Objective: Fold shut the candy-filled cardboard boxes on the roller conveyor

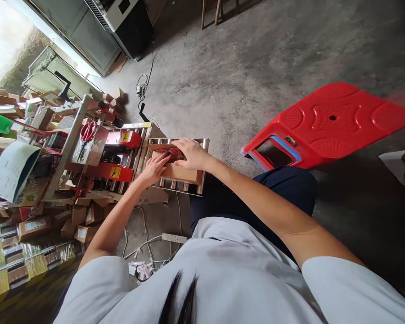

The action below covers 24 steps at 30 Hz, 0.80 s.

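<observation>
A small cardboard box (182,173) with raised flaps sits on the roller conveyor (191,187) in front of me. Something red and shiny (175,154) shows inside it, partly covered by my fingers, and its kind cannot be made out. My left hand (155,167) reaches over the box's left side, its fingers stretched out and touching the red contents. From the right, my right hand (191,154) arches over the box with fingers extended, the tips at the far flap. Neither hand visibly grasps anything.
Left of the box stands a taping machine with red side guides (111,172) and red-handled scissors (88,131) on it. Cardboard boxes (35,226) pile up beyond. A red plastic stool (337,121) is on the right. Cables and a power strip (174,238) lie on the floor.
</observation>
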Tool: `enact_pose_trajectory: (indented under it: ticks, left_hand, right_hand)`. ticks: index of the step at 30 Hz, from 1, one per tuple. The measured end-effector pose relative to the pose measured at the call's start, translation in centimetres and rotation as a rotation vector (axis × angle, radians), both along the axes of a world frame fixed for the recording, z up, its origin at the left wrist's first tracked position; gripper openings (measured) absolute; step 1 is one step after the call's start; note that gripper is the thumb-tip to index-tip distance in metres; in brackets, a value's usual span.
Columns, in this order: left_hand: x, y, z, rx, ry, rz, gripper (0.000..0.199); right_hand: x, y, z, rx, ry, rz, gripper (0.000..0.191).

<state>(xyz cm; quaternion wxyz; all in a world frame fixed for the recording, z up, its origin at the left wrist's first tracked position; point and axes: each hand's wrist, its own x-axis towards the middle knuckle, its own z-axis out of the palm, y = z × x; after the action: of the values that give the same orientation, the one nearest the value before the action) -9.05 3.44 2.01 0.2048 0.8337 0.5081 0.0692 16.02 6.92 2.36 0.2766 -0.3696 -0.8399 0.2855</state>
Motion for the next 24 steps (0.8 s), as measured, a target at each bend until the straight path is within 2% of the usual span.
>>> enact_pose_trajectory:
  ticks: [4, 8, 10, 12, 17, 22, 24]
  left_hand:
    - [0.8, -0.2, -0.8, 0.111, -0.077, 0.041, 0.042]
    - [2.1, -2.1, -2.9, 0.448, -0.204, 0.243, 0.031]
    - [2.8, -3.2, -3.4, 0.635, -0.221, 0.355, 0.023]
    - [3.5, -4.1, -3.5, 0.716, -0.224, 0.367, 0.022]
    - [5.1, -4.9, -3.0, 0.558, -0.235, 0.159, 0.037]
    - [5.3, -5.2, -3.1, 0.535, -0.240, 0.270, 0.044]
    - [5.1, -5.3, -3.0, 0.525, -0.231, 0.272, 0.047]
  right_hand:
    - [0.0, -2.3, -1.0, 0.081, -0.035, -0.038, 0.075]
    - [-0.4, -5.3, -3.0, 0.144, -0.058, -0.056, 0.051]
    - [-0.6, -6.1, -3.6, 0.145, -0.059, -0.059, 0.047]
    - [-0.6, -6.3, -3.6, 0.117, -0.082, -0.057, 0.046]
    - [-0.1, -5.3, -2.6, 0.018, -0.076, -0.027, 0.041]
    - [0.0, -4.2, -2.3, -0.057, 0.079, -0.107, 0.028]
    - [-0.2, -3.8, -2.1, -0.068, 0.109, -0.120, 0.022]
